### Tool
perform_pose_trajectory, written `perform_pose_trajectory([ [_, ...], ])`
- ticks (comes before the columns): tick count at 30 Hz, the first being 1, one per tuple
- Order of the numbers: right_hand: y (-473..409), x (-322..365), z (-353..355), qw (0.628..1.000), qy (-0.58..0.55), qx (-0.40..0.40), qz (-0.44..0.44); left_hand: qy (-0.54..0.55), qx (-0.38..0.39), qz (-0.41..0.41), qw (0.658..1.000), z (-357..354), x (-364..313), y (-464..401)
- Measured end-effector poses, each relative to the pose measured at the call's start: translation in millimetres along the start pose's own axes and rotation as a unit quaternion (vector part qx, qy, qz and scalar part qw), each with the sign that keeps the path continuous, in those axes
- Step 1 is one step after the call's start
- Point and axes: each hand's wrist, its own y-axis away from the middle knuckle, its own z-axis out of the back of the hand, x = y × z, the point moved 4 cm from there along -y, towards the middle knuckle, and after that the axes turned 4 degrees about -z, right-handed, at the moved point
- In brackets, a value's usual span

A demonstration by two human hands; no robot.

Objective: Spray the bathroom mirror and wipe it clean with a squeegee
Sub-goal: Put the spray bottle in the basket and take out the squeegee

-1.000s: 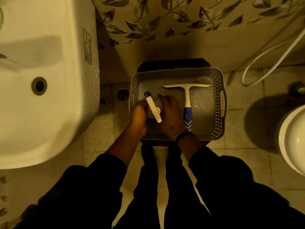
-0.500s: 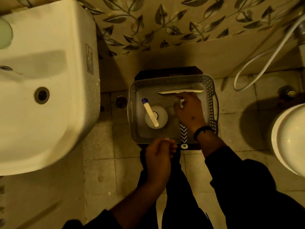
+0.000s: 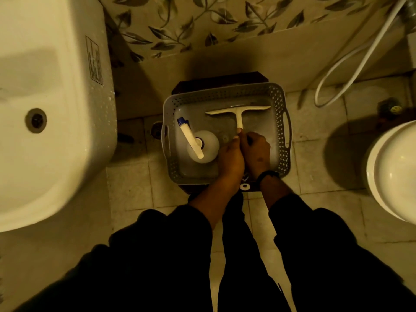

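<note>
A white T-shaped squeegee [image 3: 238,111] lies in a grey perforated basket [image 3: 284,140], its blade toward the wall. Its blue patterned handle runs back under my hands, and the handle's end [image 3: 244,186] pokes out past the basket's near rim. My right hand [image 3: 257,152] grips the handle. My left hand [image 3: 230,162] is pressed against it and curls round the same handle, thumb up at the white stem. A white spray bottle [image 3: 203,146] with a blue nozzle stands upright in the basket's left part, just left of my left hand and apart from it.
The basket sits on a dark stool [image 3: 219,80] against the tiled wall. A white sink [image 3: 56,113] overhangs on the left and a toilet bowl [image 3: 394,172] stands at the right. A white hose [image 3: 360,59] loops down the wall at the back right. A floor drain [image 3: 156,129] lies left of the basket.
My left hand let go of the spray bottle, drew back, then came forward to join my right hand on the squeegee handle. My right hand slid down the handle toward me.
</note>
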Motion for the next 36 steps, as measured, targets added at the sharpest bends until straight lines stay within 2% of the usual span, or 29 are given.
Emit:
perform_pose_trajectory([
  [4, 7.6, 12.2, 7.9, 0.999, 0.008, -0.046, 0.016, 0.010, 0.010, -0.008, 1.000, -2.3, -15.8, 14.1],
  [8, 22.8, 38.9, 30.2, 0.995, -0.023, -0.071, 0.061, 0.006, 0.033, -0.057, 0.998, -1.1, -39.1, 40.2],
  [13, 59.9, 96.9, 71.4, 0.982, -0.077, -0.111, 0.135, 0.007, 0.100, -0.099, 0.990, 7.2, -86.7, 85.2],
  [17, 89.3, 156.0, 97.1, 0.963, -0.130, -0.131, 0.196, 0.011, 0.096, -0.170, 0.981, 22.1, -140.8, 124.8],
  [20, 107.8, 209.1, 106.9, 0.951, -0.139, -0.132, 0.242, 0.012, 0.070, -0.235, 0.969, 46.9, -188.0, 157.0],
  [27, 167.7, 347.8, 121.2, 0.902, -0.168, -0.143, 0.370, 0.036, 0.065, -0.373, 0.925, 111.3, -298.7, 237.4],
  [31, 208.2, 403.3, 112.1, 0.886, -0.151, -0.119, 0.421, 0.039, 0.083, -0.422, 0.902, 162.8, -339.4, 270.0],
  [36, 268.7, 451.3, 74.4, 0.841, -0.094, -0.115, 0.520, 0.066, 0.089, -0.458, 0.882, 245.3, -366.9, 294.2],
])
